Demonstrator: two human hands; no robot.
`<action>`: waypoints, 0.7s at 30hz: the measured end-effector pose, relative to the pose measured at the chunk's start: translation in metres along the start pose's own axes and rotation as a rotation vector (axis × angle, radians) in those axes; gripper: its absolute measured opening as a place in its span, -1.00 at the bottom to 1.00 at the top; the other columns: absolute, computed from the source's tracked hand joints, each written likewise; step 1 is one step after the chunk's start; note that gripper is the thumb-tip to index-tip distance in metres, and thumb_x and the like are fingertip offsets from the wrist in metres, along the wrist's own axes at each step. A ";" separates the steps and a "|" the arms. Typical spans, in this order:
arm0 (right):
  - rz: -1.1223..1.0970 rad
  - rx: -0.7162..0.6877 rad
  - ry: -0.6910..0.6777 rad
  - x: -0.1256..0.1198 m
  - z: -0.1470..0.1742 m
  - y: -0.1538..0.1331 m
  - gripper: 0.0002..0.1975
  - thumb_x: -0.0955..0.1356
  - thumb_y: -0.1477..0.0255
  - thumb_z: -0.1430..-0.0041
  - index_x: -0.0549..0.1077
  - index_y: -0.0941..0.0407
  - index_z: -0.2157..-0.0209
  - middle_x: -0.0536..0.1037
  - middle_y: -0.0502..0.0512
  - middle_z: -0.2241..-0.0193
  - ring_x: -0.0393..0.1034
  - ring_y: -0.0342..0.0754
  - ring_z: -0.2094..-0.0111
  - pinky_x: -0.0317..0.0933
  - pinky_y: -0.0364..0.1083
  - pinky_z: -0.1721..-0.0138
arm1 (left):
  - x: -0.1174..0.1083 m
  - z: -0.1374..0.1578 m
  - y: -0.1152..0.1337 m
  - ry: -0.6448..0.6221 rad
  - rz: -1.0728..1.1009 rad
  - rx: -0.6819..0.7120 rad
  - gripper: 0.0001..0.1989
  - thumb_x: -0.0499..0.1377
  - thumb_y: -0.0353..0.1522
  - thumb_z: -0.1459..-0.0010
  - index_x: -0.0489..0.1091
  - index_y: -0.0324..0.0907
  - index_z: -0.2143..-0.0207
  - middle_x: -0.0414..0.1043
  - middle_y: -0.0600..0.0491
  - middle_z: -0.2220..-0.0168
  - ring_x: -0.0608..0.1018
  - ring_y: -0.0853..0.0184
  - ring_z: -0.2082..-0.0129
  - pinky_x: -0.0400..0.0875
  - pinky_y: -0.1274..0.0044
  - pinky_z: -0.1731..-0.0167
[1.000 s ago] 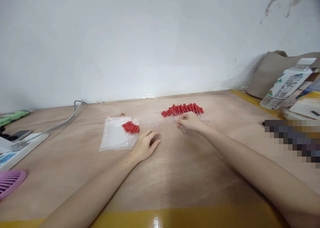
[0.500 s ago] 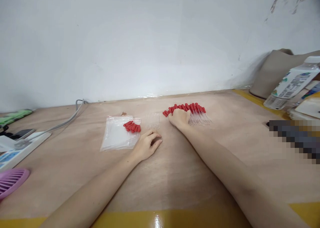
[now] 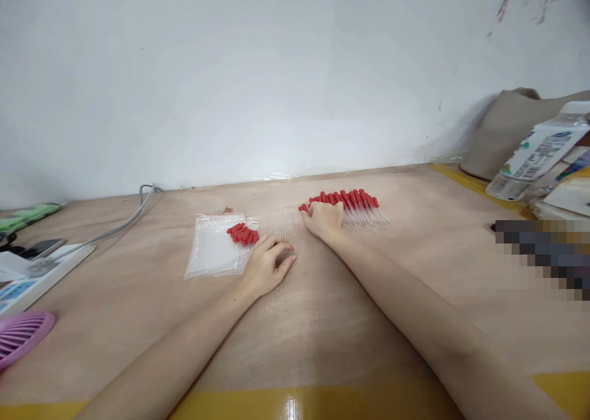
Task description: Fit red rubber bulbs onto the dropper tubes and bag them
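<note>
My left hand [image 3: 268, 265] rests on the table with thumb and fingers apart, holding nothing. Its fingertips lie just below several thin clear tubes [image 3: 282, 222] set side by side. Left of the tubes, a small pile of red rubber bulbs [image 3: 243, 233] sits on a clear zip bag [image 3: 212, 248]. My right hand [image 3: 324, 219] is over the left end of a row of red-bulbed droppers [image 3: 362, 205], whose clear stems point toward me. Its fingers are curled closed among the red bulbs; the back of the hand hides what they grip, if anything.
At left are a power strip [image 3: 50, 272] with a grey cable [image 3: 124, 223], a phone [image 3: 42, 248] and a pink fan-like grille [image 3: 25, 337]. At right stand a tilted plastic bottle [image 3: 539, 152] and a beige bag [image 3: 502, 131]. A white wall [image 3: 276, 88] closes off the back.
My right hand has shifted slightly left along the dropper row, uncovering a few more stems on its right. My left hand has barely moved.
</note>
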State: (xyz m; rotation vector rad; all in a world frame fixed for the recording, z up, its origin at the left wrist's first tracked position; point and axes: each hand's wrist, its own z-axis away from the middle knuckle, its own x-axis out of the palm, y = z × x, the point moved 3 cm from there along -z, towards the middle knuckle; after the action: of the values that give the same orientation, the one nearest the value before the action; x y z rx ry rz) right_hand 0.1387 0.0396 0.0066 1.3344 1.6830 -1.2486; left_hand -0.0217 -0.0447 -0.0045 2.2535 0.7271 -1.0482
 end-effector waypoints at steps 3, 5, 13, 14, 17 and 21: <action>-0.011 -0.050 -0.053 0.007 0.003 -0.015 -0.70 0.18 0.30 -0.17 0.46 0.13 0.39 0.53 0.13 0.44 0.37 -0.03 0.37 -0.13 0.02 0.14 | -0.003 0.000 0.000 0.047 -0.089 -0.036 -0.85 0.10 -0.32 -0.12 0.41 -0.16 0.30 0.38 -0.01 0.30 0.38 0.24 0.26 0.29 0.37 0.20; -0.004 -0.049 -0.094 0.013 0.003 -0.022 -0.72 0.19 0.32 -0.16 0.46 0.13 0.43 0.53 0.11 0.47 0.37 -0.05 0.39 -0.12 0.01 0.16 | -0.008 0.000 -0.003 0.132 -0.169 -0.096 -0.83 0.10 -0.29 -0.11 0.42 -0.15 0.29 0.37 -0.02 0.28 0.37 0.22 0.23 0.27 0.35 0.17; 0.028 -0.009 -0.140 0.014 0.003 -0.023 -0.79 0.24 0.38 -0.08 0.46 0.16 0.44 0.53 0.18 0.45 0.38 -0.02 0.41 -0.08 0.03 0.18 | -0.033 -0.002 -0.069 0.166 -0.299 -0.528 -0.46 0.07 -0.13 -0.08 0.23 -0.23 -0.05 0.08 -0.22 -0.08 0.13 0.01 -0.13 0.06 0.22 -0.08; 0.035 -0.009 -0.148 0.012 0.004 -0.022 -0.79 0.24 0.38 -0.07 0.46 0.17 0.43 0.53 0.20 0.45 0.38 0.00 0.40 -0.08 0.04 0.18 | -0.032 -0.002 -0.078 0.096 -0.256 -0.572 -0.44 0.04 -0.10 -0.08 0.20 -0.23 -0.07 0.08 -0.22 -0.08 0.14 0.02 -0.13 0.08 0.23 -0.07; 0.055 -0.038 -0.180 0.004 0.009 -0.020 -0.78 0.23 0.40 -0.07 0.47 0.19 0.46 0.53 0.24 0.45 0.38 0.03 0.38 -0.09 0.08 0.15 | -0.028 -0.002 -0.094 -0.073 -0.167 -0.565 -0.43 -0.01 -0.08 -0.11 0.20 -0.25 -0.07 0.15 -0.20 -0.04 0.21 0.07 -0.10 0.09 0.26 -0.08; 0.068 -0.120 -0.219 -0.005 0.024 -0.016 -0.78 0.22 0.40 -0.08 0.47 0.18 0.44 0.53 0.24 0.41 0.39 0.07 0.34 -0.11 0.10 0.10 | -0.020 -0.009 -0.096 -0.157 -0.109 -0.423 -0.46 -0.05 -0.08 -0.14 0.19 -0.20 -0.07 0.14 -0.15 -0.06 0.20 0.11 -0.11 0.05 0.27 -0.10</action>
State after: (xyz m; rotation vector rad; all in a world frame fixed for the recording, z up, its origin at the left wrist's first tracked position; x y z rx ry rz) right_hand 0.1231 0.0147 0.0075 1.1304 1.5222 -1.1893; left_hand -0.0916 0.0242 -0.0069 1.7706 0.9147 -0.9984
